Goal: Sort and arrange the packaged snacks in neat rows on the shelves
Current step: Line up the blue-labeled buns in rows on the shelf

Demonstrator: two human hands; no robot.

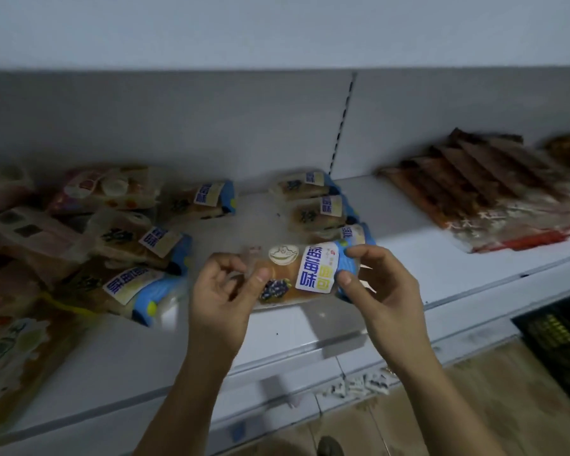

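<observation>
Bread packet [301, 274], blue-labelled, is held over the near middle of the shelf [408, 258], its long axis running left to right, with the left hand [222, 291] pinching its clear end and the right hand [375, 284] pinching its blue end. Just beyond it, on the far side, a short row of matching packets [316, 205] runs toward the back wall. That row seems the nearest slot, though blur hides whether the held packet touches the shelf.

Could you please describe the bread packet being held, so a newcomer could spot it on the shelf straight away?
Start at the white shelf and look to its middle front. There the left hand and right hand hold one blue-ended bread packet by its ends. Unlike the matching packets behind and left, it alone is in hand.
</observation>
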